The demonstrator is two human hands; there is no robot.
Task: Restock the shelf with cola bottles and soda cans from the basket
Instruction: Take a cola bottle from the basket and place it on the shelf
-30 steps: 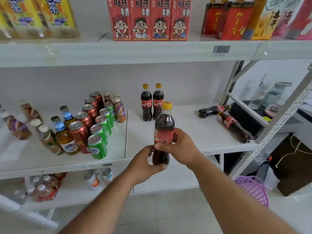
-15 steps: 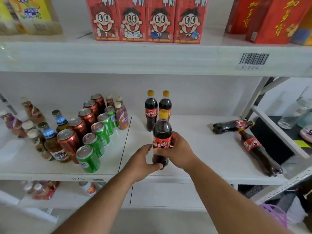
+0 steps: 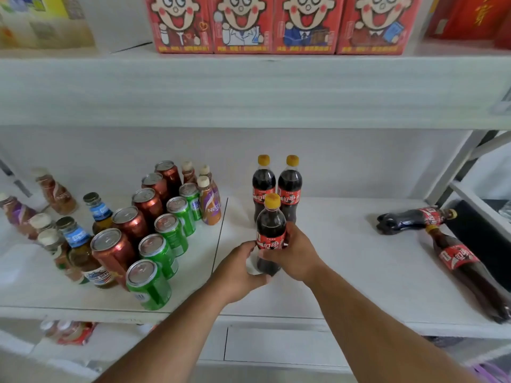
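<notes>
Bottle [image 3: 271, 239] upright, gripped by my right hand [image 3: 297, 254] at the label, left hand [image 3: 240, 268] cupping its base; I set it squarely before the pair [image 3: 276, 186], releasing once steady.

From my feed I see two bare forearms entering at about six o'clock, no sleeves, no watch, no rings or gloves showing. The left hand [image 3: 239, 268] and right hand [image 3: 297, 257] are uncovered, with short nails as far as the blur lets me tell.
</notes>
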